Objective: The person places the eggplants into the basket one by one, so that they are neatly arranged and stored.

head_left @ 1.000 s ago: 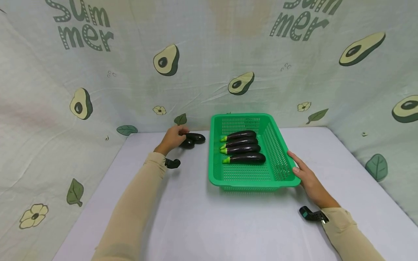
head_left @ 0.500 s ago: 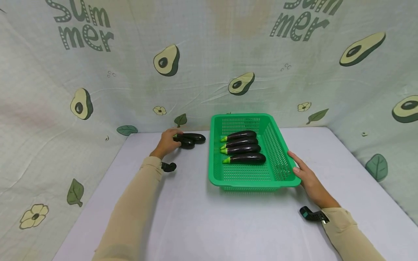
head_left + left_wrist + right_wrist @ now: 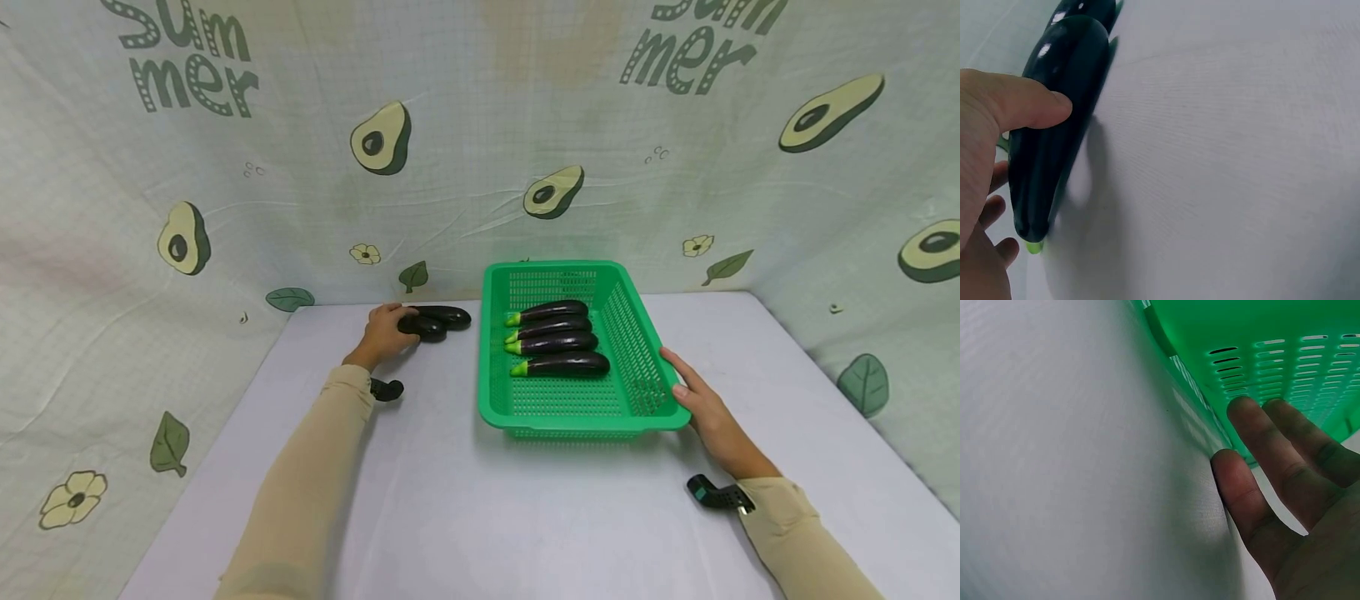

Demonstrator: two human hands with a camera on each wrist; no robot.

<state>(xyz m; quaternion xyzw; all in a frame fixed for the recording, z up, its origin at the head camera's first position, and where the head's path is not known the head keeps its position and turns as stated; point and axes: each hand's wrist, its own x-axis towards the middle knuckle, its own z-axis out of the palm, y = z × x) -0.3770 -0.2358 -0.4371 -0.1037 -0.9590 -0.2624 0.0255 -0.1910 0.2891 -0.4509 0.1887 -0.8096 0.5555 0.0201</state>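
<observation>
At the back left of the table, my left hand (image 3: 384, 333) grips the nearer of two dark purple eggplants (image 3: 426, 329). In the left wrist view my thumb presses on the glossy side of this eggplant (image 3: 1054, 147); the other fingers lie on its far side, partly hidden. A second eggplant (image 3: 452, 316) lies right behind it. My right hand (image 3: 712, 421) holds the green plastic basket (image 3: 585, 422) at its near right corner, thumb at the rim. Seen from the right wrist, several fingers lie against the slotted outer wall. Inside the basket, several eggplants (image 3: 562, 364) lie side by side, green stems leftward.
A white cloth covers the table (image 3: 525, 517). Behind it rises a pale curtain (image 3: 465, 150) printed with avocados and leaves, close to the basket's far rim and the loose eggplants.
My left hand has drawn back slightly to the left and settled around the nearer eggplant, near its stem end. The right hand and basket have stayed still.
</observation>
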